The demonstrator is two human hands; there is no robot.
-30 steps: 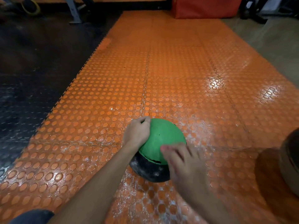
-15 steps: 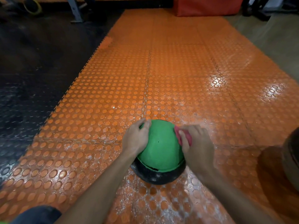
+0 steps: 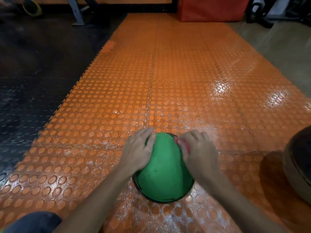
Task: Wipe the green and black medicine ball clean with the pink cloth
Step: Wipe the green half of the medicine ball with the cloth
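Where hands [image 3: 170, 153] press: pebbled green dome [image 3: 164, 172].

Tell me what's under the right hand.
A bit of pink cloth shows under the right hand, against the medicine ball. The rest of the cloth is covered.

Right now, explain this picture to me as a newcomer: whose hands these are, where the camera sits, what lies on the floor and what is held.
No machine here: these are a person's bare hands, filmed by one camera worn on the head, looking forward and down. On the orange studded floor mat sits a green and black medicine ball. The left hand lies flat on the ball's left side, steadying it. The right hand presses a pink cloth against the ball's upper right; only a sliver of cloth shows in its grip. At the right edge is another large round object, partly cut off. A red block stands at the far end.
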